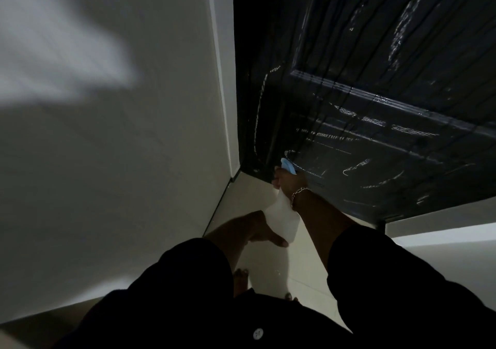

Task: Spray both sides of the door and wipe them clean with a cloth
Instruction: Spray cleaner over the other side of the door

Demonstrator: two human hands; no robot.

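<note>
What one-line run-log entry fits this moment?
right hand: holds spray bottle | door: wet streaks | left hand: open

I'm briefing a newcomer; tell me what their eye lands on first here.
The dark panelled door fills the upper right, streaked with shiny wet trails. Low at its near corner, the right hand, a chain bracelet at its wrist, holds a spray bottle with a blue nozzle. The left hand hangs below, over pale floor tiles.
</note>
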